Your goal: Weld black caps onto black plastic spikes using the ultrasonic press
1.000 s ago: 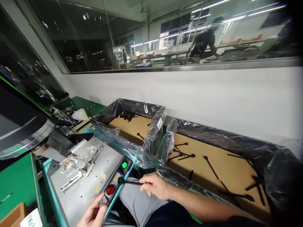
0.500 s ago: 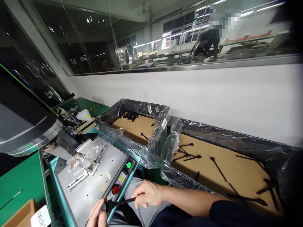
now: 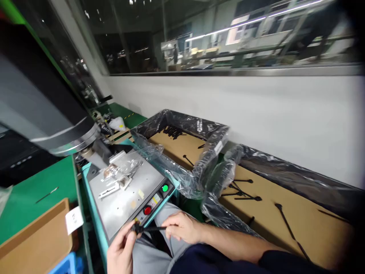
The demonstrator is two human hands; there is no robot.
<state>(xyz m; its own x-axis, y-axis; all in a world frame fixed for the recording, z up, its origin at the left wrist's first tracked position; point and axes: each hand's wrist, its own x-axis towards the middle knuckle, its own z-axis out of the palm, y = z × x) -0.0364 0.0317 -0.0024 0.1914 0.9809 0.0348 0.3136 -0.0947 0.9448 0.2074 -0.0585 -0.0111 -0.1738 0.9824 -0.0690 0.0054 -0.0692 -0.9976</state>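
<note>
A thin black plastic strip (image 3: 149, 229) with a small head at its left end lies level between my two hands, over my lap. My left hand (image 3: 121, 251) pinches the head end with thumb and fingers. My right hand (image 3: 182, 227) is closed on the other end. Both hands hover just in front of the grey machine plate (image 3: 125, 198) and its control strip, which has a red button (image 3: 147, 210) and a green button (image 3: 165, 188).
Two cardboard trays lined with dark plastic film, one (image 3: 171, 142) behind the machine and one (image 3: 313, 213) to the right, hold several loose black strips. A clear bag of parts (image 3: 122, 169) lies on the plate. A cardboard box (image 3: 34, 243) sits at the lower left beside the green bench (image 3: 34, 190).
The view has swung left and down. My left hand rose from the machine's edge and took the strip's head end; the strip now sits level between both hands.
</note>
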